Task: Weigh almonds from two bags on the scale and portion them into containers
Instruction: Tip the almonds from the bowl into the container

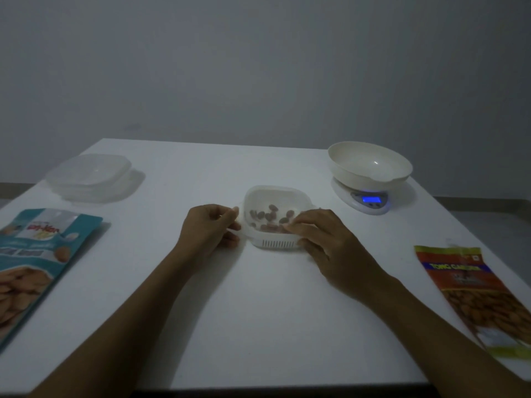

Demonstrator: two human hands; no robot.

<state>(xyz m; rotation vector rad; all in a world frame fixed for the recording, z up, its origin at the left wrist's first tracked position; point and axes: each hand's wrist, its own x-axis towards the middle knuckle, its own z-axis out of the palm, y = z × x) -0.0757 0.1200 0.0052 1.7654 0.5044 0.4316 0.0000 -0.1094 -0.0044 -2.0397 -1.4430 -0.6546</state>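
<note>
White plastic makes up the small container [275, 244] sitting at the middle of the pale counter [258, 311], its near wall cut with a row of narrow slots. A loose scatter of brown almonds [268, 216] lies on its floor, covering only part of it. Taking the container as the dial's centre and 12 o'clock as away from the person, the left hand [207, 228] comes in at 9 o'clock, its fingers curled and its thumb and forefinger pinching the container's left rim. The right hand [324, 242] comes in at about 4 o'clock, its fingers bent over the right near corner and its fingertips pressed on the rim, so both hands are clamped on the container. At about 2 o'clock, well apart, a white digital scale [370, 200] shows a lit blue display, though the reading is too small to make out, and a cream bowl [369, 163] with a pouring lip rests on its platform. At 10 o'clock sits a stack of clear plastic containers [89, 175], blurred. A teal almond bag [37, 262] lies flat at 8 o'clock by the counter's left edge. A red and orange almond bag [471, 294] lies flat at 4 o'clock near the right edge. Behind the counter rises a plain grey wall [258, 67] in dim light.
</note>
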